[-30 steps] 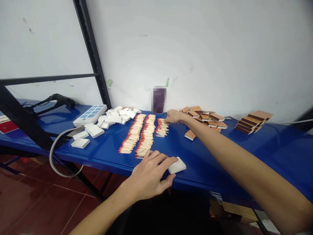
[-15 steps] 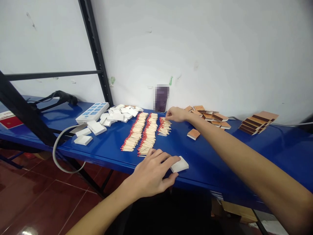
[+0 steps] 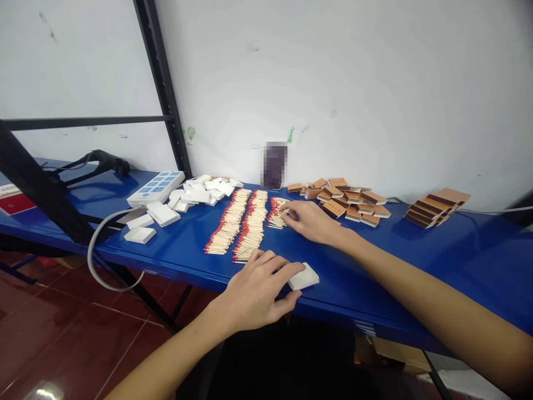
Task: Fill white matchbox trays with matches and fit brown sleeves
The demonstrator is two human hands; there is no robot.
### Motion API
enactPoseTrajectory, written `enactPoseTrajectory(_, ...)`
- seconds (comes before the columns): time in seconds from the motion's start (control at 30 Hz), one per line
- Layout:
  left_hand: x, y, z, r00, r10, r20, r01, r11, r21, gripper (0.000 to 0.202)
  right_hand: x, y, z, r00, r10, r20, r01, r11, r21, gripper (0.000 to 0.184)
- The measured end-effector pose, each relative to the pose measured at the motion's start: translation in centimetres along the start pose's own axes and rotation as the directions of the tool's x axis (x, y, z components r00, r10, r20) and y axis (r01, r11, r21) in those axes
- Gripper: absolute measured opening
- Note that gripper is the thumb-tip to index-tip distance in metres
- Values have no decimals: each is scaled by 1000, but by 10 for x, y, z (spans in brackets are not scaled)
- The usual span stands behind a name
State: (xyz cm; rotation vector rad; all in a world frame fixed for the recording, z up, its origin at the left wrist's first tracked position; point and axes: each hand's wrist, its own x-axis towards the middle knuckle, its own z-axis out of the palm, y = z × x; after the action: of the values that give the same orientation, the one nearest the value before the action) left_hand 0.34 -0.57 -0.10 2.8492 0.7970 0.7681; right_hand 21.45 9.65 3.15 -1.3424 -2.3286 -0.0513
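Note:
My left hand (image 3: 262,291) is closed on a white matchbox tray (image 3: 305,276) at the table's front edge, its fingers at the tray's left side. My right hand (image 3: 310,219) bends over the short row of red-headed matches (image 3: 275,214). Its thumb and forefinger are closed on matches at the row's right side; how many is hidden. Two longer rows of matches, a left one (image 3: 229,222) and a middle one (image 3: 253,225), lie beside it.
White trays (image 3: 200,193) are heaped at the back left, next to a white power strip (image 3: 156,188). Orange matchbox sleeves (image 3: 350,197) lie in a pile at the back right, with stacked sleeves (image 3: 435,208) farther right. A phone-like dark object (image 3: 275,165) leans against the wall.
My right hand has moved from the far end of the short match row towards me, along its right side. My left hand stays with the tray.

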Motion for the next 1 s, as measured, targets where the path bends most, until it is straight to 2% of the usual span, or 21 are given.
enactPoseTrajectory(0.1, 0, -1, 0, 1000, -5, 2, 5, 1000, -6, 36, 0, 0, 8, 999, 10, -41, -13, 996, -90, 31)
enactPoseTrajectory(0.23, 1, -1, -2, 1000, -22, 15, 22, 999, -32, 37, 2, 0, 13, 997, 78, -16, -80, 984, -161, 28)
enactPoseTrajectory(0.43, 1, -2, -3, 1000, -15, 26, 16, 999, -35, 36, 0, 5, 15, 993, 104, -51, -107, 993, -53, 17)
enactPoseTrajectory(0.7, 1, -1, -2, 1000, -12, 17, 12, 1000, -29, 36, -2, 11, 12, 990, 109, -92, -107, 994, 23, 19)
enactPoseTrajectory(0.87, 1, -1, -3, 1000, -11, 8, 11, 1000, -23, 36, -4, 10, 11, 989, 126, -73, -123, 992, 34, 21)
enactPoseTrajectory(1.0, 1, -1, -2, 1000, -4, -10, 4, 1000, -9, 36, -10, 5, 6, 994, 83, -68, -78, 994, 76, 20)
